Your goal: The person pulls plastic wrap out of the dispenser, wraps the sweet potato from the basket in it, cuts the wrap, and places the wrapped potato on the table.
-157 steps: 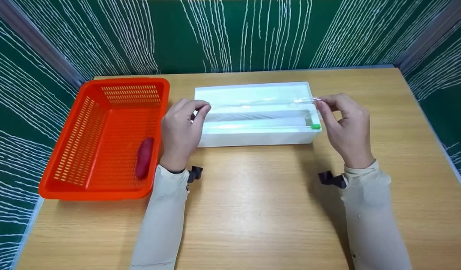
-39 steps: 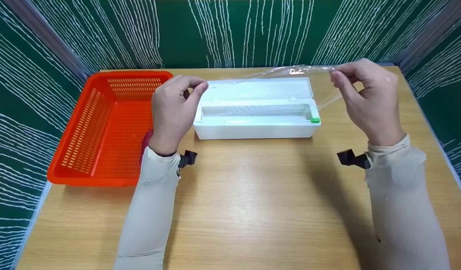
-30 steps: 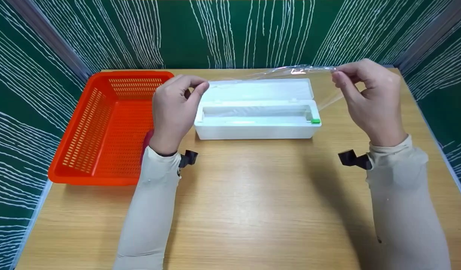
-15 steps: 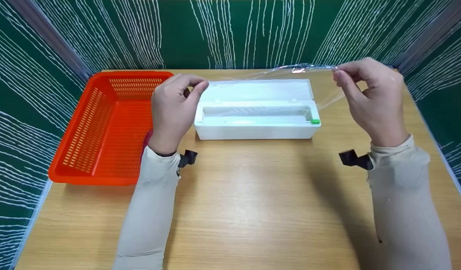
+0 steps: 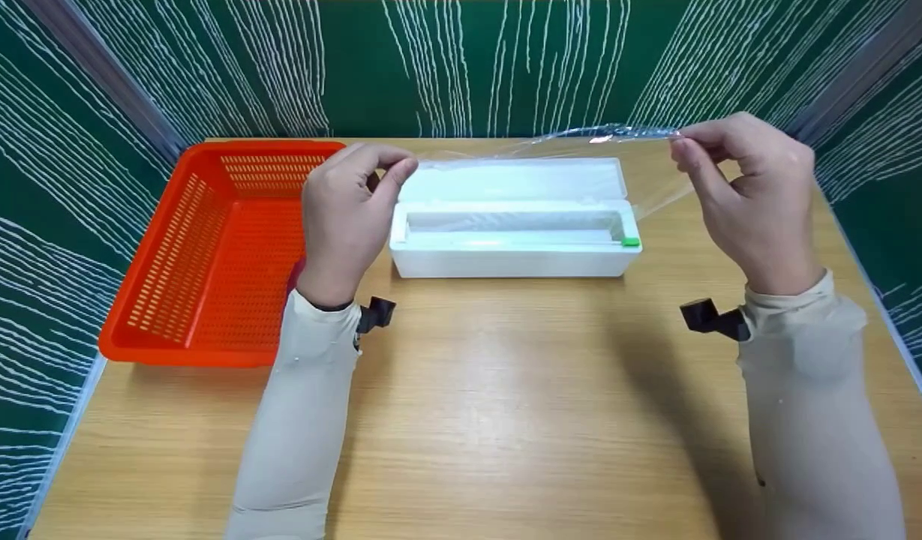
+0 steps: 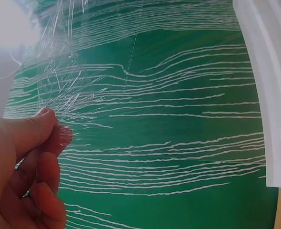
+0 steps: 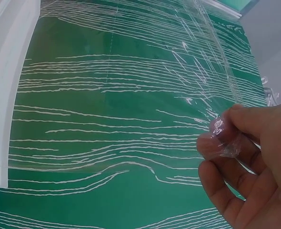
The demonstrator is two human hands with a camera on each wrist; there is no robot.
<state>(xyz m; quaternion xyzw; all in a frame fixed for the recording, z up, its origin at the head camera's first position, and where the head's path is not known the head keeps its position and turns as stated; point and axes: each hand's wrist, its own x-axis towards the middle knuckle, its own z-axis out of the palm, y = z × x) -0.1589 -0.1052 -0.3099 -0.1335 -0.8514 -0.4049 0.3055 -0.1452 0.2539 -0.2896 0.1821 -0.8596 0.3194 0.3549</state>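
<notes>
A sheet of clear plastic wrap (image 5: 611,135) stretches between both hands, above and behind a white wrap dispenser box (image 5: 513,262). My left hand (image 5: 349,214) pinches one corner between thumb and forefinger; in the left wrist view creases fan out from that pinch on the wrap (image 6: 66,90). The opposite corner is pinched by my right hand (image 5: 761,199), and the wrap (image 7: 202,71) looks bunched there in the right wrist view. From the hands the film slopes down to the box, whose lid (image 5: 513,178) is tipped back. A green slider (image 5: 630,241) sits at its right front corner.
An orange plastic basket (image 5: 190,356) stands left of the box, partly behind the left hand and forearm. Inside it lies a dark red object (image 5: 294,276), mostly hidden by the wrist. The wooden table (image 5: 506,420) ends at green walls with white lines.
Both hands have risen away from the box since the oldest frame, drawing the wrap up and out. Over the last second the right hand has edged slightly right and up; the left is nearly still.
</notes>
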